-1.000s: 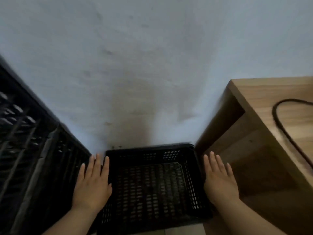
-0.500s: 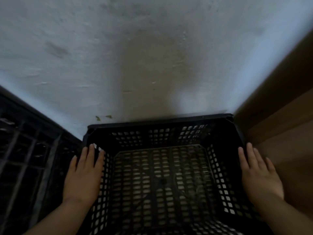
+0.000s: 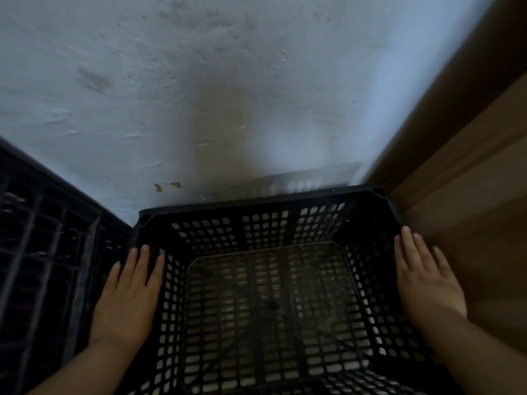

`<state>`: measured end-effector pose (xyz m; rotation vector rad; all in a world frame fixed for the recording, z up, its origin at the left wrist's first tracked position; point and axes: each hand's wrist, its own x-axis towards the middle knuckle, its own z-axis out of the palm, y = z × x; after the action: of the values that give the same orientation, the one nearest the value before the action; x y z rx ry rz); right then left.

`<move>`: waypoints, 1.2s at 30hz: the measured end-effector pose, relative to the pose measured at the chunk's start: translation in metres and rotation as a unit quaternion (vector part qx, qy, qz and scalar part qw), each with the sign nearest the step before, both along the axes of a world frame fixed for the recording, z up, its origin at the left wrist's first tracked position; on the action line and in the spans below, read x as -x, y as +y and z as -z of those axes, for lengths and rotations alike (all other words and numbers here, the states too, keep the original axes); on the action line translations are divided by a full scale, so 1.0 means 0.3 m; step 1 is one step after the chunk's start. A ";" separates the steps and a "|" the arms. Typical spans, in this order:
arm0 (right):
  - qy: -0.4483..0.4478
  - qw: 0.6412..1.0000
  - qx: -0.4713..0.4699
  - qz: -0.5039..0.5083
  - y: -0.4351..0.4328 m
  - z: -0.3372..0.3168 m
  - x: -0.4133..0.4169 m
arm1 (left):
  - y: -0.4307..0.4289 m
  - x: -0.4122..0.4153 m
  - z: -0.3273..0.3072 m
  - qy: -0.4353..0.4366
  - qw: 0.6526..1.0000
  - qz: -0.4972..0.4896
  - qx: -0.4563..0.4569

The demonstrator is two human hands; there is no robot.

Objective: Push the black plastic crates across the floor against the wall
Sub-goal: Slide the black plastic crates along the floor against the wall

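Observation:
An empty black plastic crate (image 3: 265,206) with perforated walls fills the lower middle of the view. Its far rim lies close to the pale wall (image 3: 199,95); the far right corner is motion-blurred. My left hand (image 3: 128,297) lies flat with straight fingers on the crate's left rim. My right hand (image 3: 425,280) lies flat in the same way on the right rim. Both forearms reach in from the bottom corners.
Another black crate (image 3: 42,252), taller and slatted, stands right beside the left side. A wooden cabinet (image 3: 470,195) stands tight along the right side. The pushed crate sits in the gap between them.
The crate has slid toward the wall under both hands. The view has moved closer and tilted down, so the crate looks larger and the cabinet top with its cable has left the view.

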<state>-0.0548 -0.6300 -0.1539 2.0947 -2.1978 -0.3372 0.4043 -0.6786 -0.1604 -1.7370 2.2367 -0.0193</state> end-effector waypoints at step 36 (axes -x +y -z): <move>0.105 0.989 0.039 -0.092 1.405 -1.561 -0.293 | 1.341 -0.297 -1.661 0.058 0.997 0.027 0.047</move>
<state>0.0332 -0.2086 0.3144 2.0943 -1.8555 -0.4267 0.4935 -0.2764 0.3379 -1.7658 2.4025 -0.0365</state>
